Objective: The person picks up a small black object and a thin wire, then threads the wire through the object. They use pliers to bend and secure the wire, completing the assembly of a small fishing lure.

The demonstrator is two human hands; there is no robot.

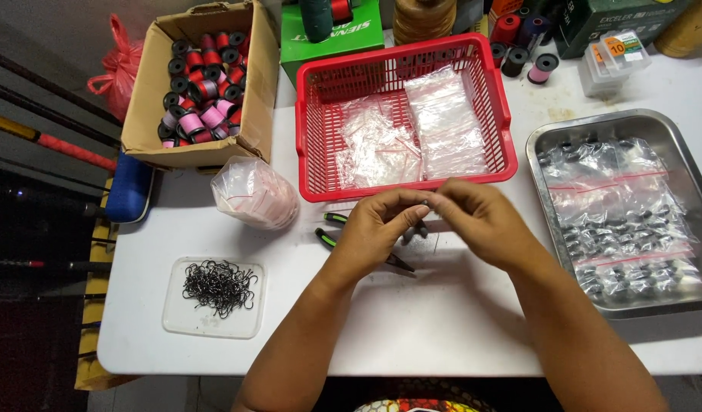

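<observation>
My left hand and my right hand meet above the white table, just in front of the red basket. Their fingertips pinch a tiny dark item between them; what it is I cannot tell. Under my left hand lie green-handled pliers, partly hidden. A clear lid with a heap of black fish hooks lies to the left of my left forearm.
The red basket holds small clear zip bags. A steel tray at the right carries bags of dark small parts. At the left are a cardboard box of thread spools and a tied clear bag. Spools and boxes line the back edge.
</observation>
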